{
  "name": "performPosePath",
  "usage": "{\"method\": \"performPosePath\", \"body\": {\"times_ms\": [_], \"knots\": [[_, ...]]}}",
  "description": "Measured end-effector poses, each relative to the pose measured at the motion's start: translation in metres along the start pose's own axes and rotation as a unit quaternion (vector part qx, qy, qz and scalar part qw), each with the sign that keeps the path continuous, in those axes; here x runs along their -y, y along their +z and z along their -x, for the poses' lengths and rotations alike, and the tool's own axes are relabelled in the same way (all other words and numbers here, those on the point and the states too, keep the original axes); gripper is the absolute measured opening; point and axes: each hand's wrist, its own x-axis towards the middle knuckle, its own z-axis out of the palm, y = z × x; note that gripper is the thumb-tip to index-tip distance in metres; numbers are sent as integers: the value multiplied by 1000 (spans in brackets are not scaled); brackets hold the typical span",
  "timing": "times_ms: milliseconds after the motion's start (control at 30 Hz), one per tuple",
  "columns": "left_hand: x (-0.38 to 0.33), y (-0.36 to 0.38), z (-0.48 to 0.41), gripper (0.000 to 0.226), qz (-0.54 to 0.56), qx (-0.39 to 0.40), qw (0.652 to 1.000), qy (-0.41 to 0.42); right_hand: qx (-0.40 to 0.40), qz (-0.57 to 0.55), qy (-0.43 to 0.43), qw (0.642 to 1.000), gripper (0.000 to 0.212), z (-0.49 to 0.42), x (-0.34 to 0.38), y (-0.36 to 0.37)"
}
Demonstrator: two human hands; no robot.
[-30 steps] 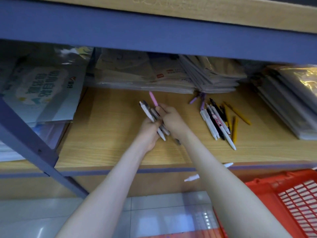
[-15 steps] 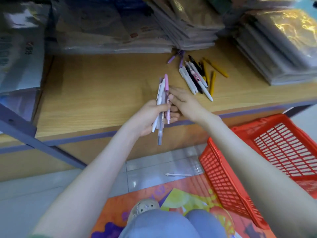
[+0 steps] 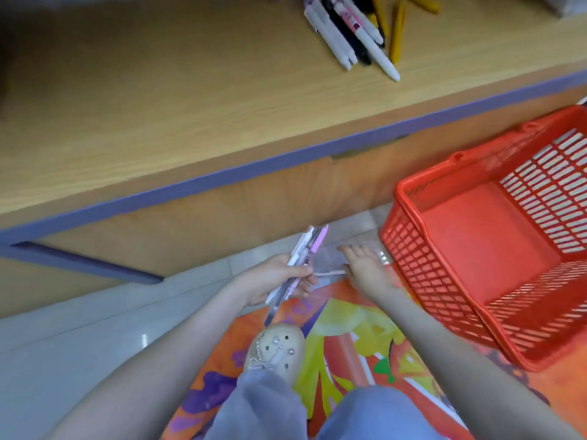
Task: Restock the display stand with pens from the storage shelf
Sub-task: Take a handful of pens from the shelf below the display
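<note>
**Pen on the floor lies crosswise under the right hand**

Head view: a slim pale pen (image 3: pixel 330 274) lies flat on the grey floor tiles (image 3: pixel 79 328), at the far edge of the bright printed mat (image 3: pixel 349 328). Its long axis runs left to right, across the line of both forearms. Its right end meets the thumb side of the right hand (image 3: pixel 365 271), though blur hides whether they actually touch. That hand's fingers (image 3: pixel 352 250) are straight and lightly spread, pointing away over the tiles and holding nothing. The left hand (image 3: pixel 279 277) is just beside the pen's other end, but its fingers are curled round a bundle of white, pink and grey pens (image 3: pixel 301 258). So the right hand is the free one and the better placed. It likely needs to pinch the barrel from above. The red plastic lattice basket (image 3: pixel 409 223) stands just right of that hand. More loose pens (image 3: pixel 352 30) lie near the front edge of the wooden storage shelf (image 3: pixel 190 106).
</note>
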Motion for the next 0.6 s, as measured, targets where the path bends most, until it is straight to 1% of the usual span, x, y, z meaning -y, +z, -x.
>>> {"method": "performPosePath", "body": {"times_ms": [33, 100, 133, 167, 200, 233, 267, 300, 333, 367, 433, 467, 500, 533, 600], "knots": [[6, -3, -7, 7, -7, -8, 1000, -14, 43, 28, -4, 999, 44, -7, -4, 18], [11, -7, -16, 11, -52, -7, 998, -36, 77, 64, -31, 994, 35, -18, 0, 42], [11, -9, -18, 12, -85, -3, 995, -43, 76, 66, -51, 994, 38, -22, 4, 51], [10, -10, -18, 13, -117, 0, 992, -47, 85, 63, -64, 992, 47, -25, 7, 57], [8, -9, -16, 14, -140, 3, 989, -51, 88, 48, -63, 993, 50, -26, 8, 61], [3, -7, -13, 14, -153, 3, 987, -55, 86, 21, -46, 995, 45, -23, 11, 58], [-3, -2, -7, 13, -154, 4, 986, -59, 73, -15, -6, 997, 30, -17, 14, 48], [-11, 5, 2, 13, -148, 6, 987, -65, 61, -86, 38, 994, 13, -9, 17, 34], [-20, 13, 11, 12, -133, 8, 989, -71, 58, -182, 90, 977, 3, 2, 21, 12], [-31, 24, 23, 11, -113, 12, 990, -80, 55, -285, 138, 947, 7, 17, 27, -13], [-58, 49, 53, 8, -85, 13, 992, -90, 35, -486, 185, 853, 9, 52, 43, -76], [-73, 62, 70, 8, -80, 10, 993, -89, 24, -559, 195, 806, 11, 71, 52, -112], [-91, 77, 89, 9, -77, 12, 993, -88, 13, -618, 198, 761, 16, 91, 59, -146], [-108, 91, 109, 10, -75, 18, 993, -85, 2, -655, 192, 731, 22, 110, 66, -179], [-145, 121, 155, 10, -80, 51, 993, -74, -19, -687, 158, 709, 34, 148, 85, -246]]}}
